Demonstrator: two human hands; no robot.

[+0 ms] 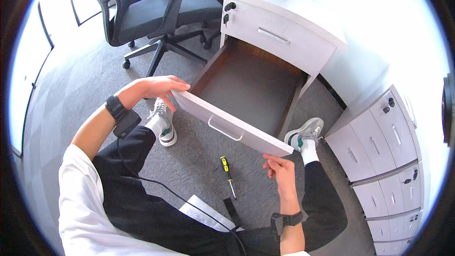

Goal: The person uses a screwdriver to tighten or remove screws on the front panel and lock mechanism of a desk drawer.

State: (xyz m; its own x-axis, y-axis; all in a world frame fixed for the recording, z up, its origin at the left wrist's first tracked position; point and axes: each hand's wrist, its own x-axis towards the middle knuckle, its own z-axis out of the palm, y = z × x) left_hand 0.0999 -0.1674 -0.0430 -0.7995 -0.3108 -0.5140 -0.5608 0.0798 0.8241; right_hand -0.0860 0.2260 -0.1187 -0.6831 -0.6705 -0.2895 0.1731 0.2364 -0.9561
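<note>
A white drawer [237, 124] stands pulled far out of a white cabinet [284, 28], its grey bottom bare. On its front is a curved silver handle [225, 130]. My left hand [159, 88] grips the front panel's left corner, thumb along the top edge and other fingers bent below. At the panel's lower right corner is my right hand [280, 169], its fingers curled against the bottom edge; their exact hold is partly hidden. Between my feet, on the carpet, lies a yellow and black screwdriver [227, 173], apart from both hands.
A black office chair [163, 16] stands at the far left. More white drawer cabinets [379, 147] line the right wall. Near my legs lie a white sheet [206, 211] and a black strip [232, 208]. A black cable [161, 183] runs from my left wrist device across my leg.
</note>
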